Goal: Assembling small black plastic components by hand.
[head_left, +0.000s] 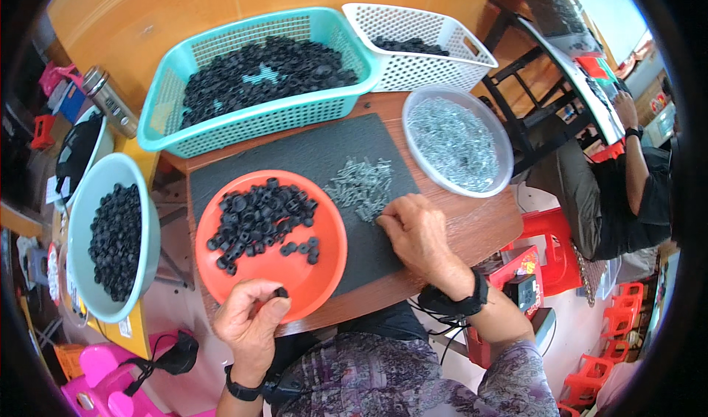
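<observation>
Over on the left, a steel flask gleams against the orange-brown wall, and down below, a bright pink stool! Swing right: a red stool, smaller red stools farther off, and a co-worker in a dark top beside a white tabletop

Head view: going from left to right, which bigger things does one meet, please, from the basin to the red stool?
Pale blue basin, orange bowl, pile of thin metal pieces, round translucent tub, red stool.
</observation>
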`<state>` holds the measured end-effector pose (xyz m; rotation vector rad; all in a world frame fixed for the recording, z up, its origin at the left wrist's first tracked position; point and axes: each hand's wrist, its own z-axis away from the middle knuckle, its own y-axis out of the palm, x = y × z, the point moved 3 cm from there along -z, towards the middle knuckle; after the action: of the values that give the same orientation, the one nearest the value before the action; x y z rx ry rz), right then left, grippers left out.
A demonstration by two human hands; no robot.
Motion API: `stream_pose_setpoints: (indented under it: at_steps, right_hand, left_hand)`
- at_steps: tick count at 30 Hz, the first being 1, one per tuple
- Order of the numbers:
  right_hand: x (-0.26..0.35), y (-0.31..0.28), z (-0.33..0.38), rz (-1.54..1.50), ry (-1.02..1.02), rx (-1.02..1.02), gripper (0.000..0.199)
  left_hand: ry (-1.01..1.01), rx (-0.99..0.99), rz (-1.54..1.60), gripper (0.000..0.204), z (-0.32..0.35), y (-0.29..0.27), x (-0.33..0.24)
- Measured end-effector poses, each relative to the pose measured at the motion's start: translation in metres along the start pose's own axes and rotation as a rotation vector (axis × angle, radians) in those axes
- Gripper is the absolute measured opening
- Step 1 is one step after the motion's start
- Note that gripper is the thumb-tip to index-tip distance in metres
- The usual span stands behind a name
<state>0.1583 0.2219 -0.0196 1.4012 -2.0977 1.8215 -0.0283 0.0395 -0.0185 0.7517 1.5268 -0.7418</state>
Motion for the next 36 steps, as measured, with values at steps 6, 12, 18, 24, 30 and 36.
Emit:
stream_pose_setpoints:
  at_steps: [6, 12, 18, 24, 30, 36]
  right_hand:
    - [-0.001, -0.001, -0.002, -0.001, -0.007, 0.040, 0.008]
    - [0.006, -0.006, 0.012, 0.066, -0.151, 0.006, 0.008]
    - [0.017, -0.005, 0.011, 0.112, -0.226, -0.020, 0.015]
    - [0.012, -0.001, 0.007, 0.057, -0.246, 0.017, 0.011]
    - [0.012, -0.009, 0.010, 0.048, -0.249, -0.015, 0.011]
    - [0.039, -0.019, 0.013, -0.224, -0.126, 0.044, 0.019]
  left_hand:
    - [0.041, 0.030, 0.091, 0.020, -0.002, 0.002, -0.001]
    - [0.022, 0.000, 0.119, 0.019, -0.002, 0.004, -0.001]
    - [0.036, -0.041, 0.102, 0.020, 0.000, -0.002, 0.000]
    - [0.014, -0.015, 0.092, 0.021, -0.001, -0.001, 0.000]
    - [0.003, 0.007, 0.204, 0.025, -0.003, 0.002, -0.003]
    - [-0.083, 0.034, 0.304, 0.028, -0.005, 0.002, -0.007]
